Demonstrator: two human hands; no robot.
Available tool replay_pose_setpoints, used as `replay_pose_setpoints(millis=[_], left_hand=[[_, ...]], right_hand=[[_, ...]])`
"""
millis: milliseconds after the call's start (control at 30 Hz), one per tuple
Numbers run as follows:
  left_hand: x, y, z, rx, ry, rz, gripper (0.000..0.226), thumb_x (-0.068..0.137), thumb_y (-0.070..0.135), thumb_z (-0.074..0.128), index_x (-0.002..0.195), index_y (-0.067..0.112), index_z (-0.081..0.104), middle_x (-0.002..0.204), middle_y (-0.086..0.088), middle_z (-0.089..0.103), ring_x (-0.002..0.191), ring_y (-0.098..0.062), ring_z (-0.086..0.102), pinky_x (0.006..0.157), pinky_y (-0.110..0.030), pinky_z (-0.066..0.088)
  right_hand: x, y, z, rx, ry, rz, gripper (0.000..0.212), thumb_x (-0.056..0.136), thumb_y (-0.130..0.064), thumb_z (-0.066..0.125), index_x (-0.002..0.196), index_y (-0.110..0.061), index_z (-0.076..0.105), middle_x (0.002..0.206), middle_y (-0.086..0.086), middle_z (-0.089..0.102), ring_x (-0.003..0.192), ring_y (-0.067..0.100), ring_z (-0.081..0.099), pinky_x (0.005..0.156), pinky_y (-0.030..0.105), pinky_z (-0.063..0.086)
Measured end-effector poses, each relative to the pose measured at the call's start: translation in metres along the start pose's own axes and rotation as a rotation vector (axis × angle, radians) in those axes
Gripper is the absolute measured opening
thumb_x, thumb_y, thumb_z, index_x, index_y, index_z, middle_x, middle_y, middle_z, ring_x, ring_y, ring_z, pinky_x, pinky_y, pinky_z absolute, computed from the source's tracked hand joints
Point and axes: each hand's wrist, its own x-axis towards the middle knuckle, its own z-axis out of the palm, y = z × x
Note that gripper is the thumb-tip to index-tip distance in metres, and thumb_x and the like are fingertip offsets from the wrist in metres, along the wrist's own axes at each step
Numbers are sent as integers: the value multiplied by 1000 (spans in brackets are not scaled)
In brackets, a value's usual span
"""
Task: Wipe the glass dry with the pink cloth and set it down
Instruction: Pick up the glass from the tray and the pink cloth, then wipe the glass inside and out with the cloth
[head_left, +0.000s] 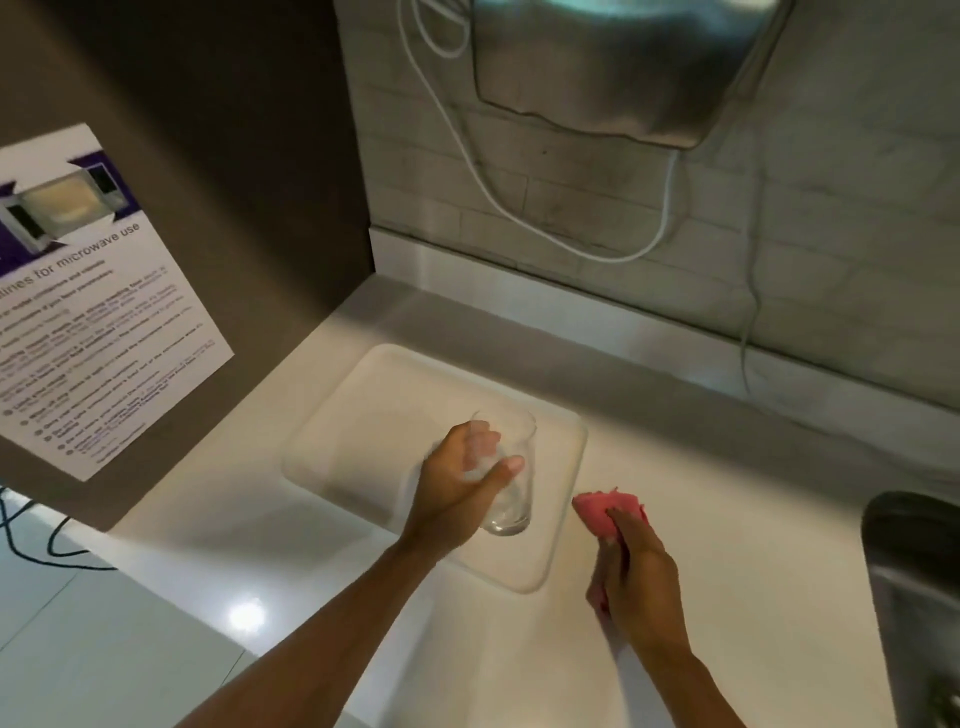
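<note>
While both bare forearms reach in from the bottom edge, the right hand sits nearest, fingers closed around a bunched pink cloth that pokes out ahead of the knuckles and a bit below the palm. Cloth is just above or on the white counter; contact can't be told. Left hand is a little farther out, wrapped around a clear glass, thumb across the front, fingers seen through the wall behind. Glass is upright, slightly tilted, over the near right part of a translucent white tray lying flat on the counter; whether its base touches the tray is unclear, motion blur. Cloth and glass are apart, cloth just right of the tray's edge. Right edge: part of a steel sink. Left: dark panel with a microwave-use notice. Far back: tiled wall, white cable looping under a metal wall unit.
</note>
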Motion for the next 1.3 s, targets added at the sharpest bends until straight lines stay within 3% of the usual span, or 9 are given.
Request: replay_pose_setpoints(millis=[100,267,400,500,700,867,1033,1200,1300], left_hand=[[18,4,5,-305,98,-252,36,93,43,77,110,11,76,107,-11,81,98,-29,77,83,-40,62],[9,-2,1,-521,-13,-517,50,97,54,66,118,10,75,112,-12,84,93,-28,80,70,-37,61],[-9,1,3,-534,-180,-528,63,95,59,60,122,3,71,113,-15,83,95,-30,79,79,-42,62],[-19,8,0,-596,-264,-473,55,101,57,51,127,13,74,124,-15,79,108,-29,76,93,-46,61],[-32,20,-17,-647,-251,-400,58,84,69,60,123,32,80,120,-11,80,114,-29,75,101,-49,60],[-34,23,-25,-592,-237,-394,57,90,71,55,123,33,80,126,-10,80,121,-30,73,101,-45,60],[-34,24,-30,-577,-222,-364,65,73,81,59,112,36,84,117,-6,83,108,-23,79,91,-39,64],[-35,26,-36,-605,-197,-436,56,86,75,54,106,33,85,120,-15,80,102,-25,79,87,-40,64],[-31,30,-42,-647,-153,-436,55,95,70,49,120,33,81,123,-8,81,122,-31,72,99,-44,60]], right_hand=[[7,-7,-19,51,6,121,30,104,-30,46,118,-18,70,77,-3,70,56,18,60,52,34,51],[-2,-43,-32,280,-79,155,27,103,-21,48,102,-15,74,93,19,74,83,37,70,75,51,59],[-19,-94,-3,42,-189,-134,27,104,-33,47,119,-45,66,93,-2,74,79,19,71,68,33,59],[-36,-112,30,-279,-238,-350,37,104,-46,40,140,-51,45,135,-32,52,116,-14,51,96,7,41],[-52,-122,61,-266,-152,-402,39,100,-44,47,138,-44,44,143,-19,38,121,-16,42,87,-4,34],[-60,-127,75,-387,-189,-372,70,92,-71,33,154,-47,12,155,-33,-3,110,-44,7,70,-16,19],[-54,-126,73,-496,-267,-375,61,99,-56,26,154,-43,3,160,-26,2,130,-27,9,93,-10,15],[-36,-138,71,-428,-354,-285,65,96,-61,25,155,-45,3,163,-15,19,142,11,37,114,35,36],[-50,-132,73,-471,-451,-394,66,92,-68,20,149,-54,-11,159,-33,-7,133,-18,22,98,0,32]])
